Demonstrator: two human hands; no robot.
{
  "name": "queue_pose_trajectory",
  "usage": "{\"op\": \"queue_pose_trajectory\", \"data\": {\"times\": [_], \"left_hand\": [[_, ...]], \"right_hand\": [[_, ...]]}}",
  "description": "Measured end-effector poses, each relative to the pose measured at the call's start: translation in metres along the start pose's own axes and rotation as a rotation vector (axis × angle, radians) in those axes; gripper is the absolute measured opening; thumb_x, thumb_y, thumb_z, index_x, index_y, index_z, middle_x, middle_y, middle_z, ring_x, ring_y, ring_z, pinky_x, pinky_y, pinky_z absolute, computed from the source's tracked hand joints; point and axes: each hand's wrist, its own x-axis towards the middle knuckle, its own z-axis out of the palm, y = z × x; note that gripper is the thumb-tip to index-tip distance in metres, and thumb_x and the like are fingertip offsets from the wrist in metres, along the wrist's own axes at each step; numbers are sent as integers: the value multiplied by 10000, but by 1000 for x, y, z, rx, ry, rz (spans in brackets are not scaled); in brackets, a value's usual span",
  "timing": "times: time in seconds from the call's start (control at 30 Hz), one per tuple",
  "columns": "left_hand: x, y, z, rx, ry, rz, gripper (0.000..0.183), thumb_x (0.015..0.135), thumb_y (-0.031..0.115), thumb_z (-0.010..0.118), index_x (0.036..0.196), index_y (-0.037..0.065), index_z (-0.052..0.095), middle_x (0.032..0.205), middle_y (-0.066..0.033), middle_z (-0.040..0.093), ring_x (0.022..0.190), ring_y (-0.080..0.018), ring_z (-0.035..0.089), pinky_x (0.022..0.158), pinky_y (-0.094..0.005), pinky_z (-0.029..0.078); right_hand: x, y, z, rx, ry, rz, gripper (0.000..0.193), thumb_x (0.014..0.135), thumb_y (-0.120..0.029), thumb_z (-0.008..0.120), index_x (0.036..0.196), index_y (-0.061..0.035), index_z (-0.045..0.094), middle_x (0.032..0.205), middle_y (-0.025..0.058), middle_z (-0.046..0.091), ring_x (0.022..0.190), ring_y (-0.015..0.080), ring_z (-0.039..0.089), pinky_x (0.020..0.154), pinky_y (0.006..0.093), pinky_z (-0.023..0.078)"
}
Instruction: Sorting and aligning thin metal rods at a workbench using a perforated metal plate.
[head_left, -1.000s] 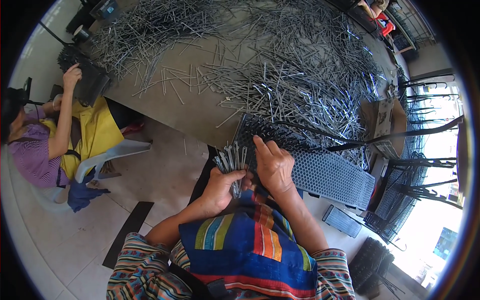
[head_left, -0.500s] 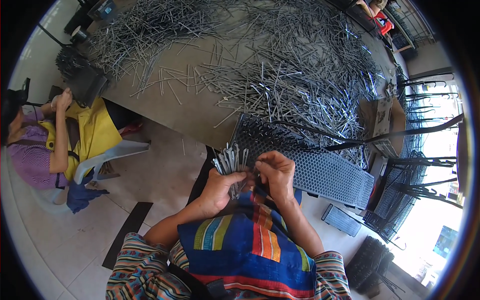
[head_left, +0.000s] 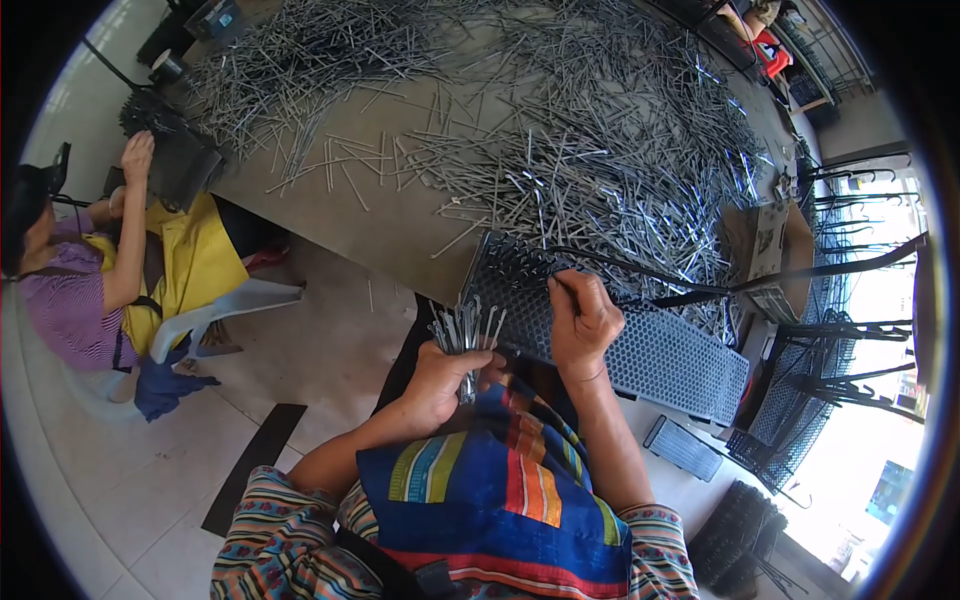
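My left hand (head_left: 438,388) is wrapped round a bundle of thin metal strips (head_left: 466,326), their upper ends fanned out above the thumb. To its right, my right hand (head_left: 587,330) is closed in a pinch above a grey perforated panel (head_left: 672,362). Whatever lies in that pinch, if anything, is too small or hidden. A cluster of small dark pieces (head_left: 525,272) sits at the panel's upper left part, just beside my right fingertips. A blue apron with striped patches (head_left: 480,505) covers my lap under both hands.
Heaped metal strips (head_left: 600,190) spread over the brown table (head_left: 350,225). At left a person in a yellow apron (head_left: 190,245) sits on a grey chair (head_left: 225,305). A cardboard box (head_left: 768,250) stands right, near black racks (head_left: 815,370). A smaller panel (head_left: 684,447) lies lower right.
My right hand has moved up and right, away from the bundle to over the perforated panel. My left hand keeps its hold, nearly in place. The seated person's hand has risen.
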Motion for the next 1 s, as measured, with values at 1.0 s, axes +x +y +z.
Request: {"op": "queue_pose_trajectory", "data": {"times": [1.0], "left_hand": [[-1,-7,1,-26,-24,-59,199,840,-29,615,1038,-40,606,848,-160,693,719,-234,683,610,-339,549]], "right_hand": [[-22,8,-10,593,77,560,156,817,85,635,934,-9,592,742,42,656,475,50,511,434,178,373]]}}
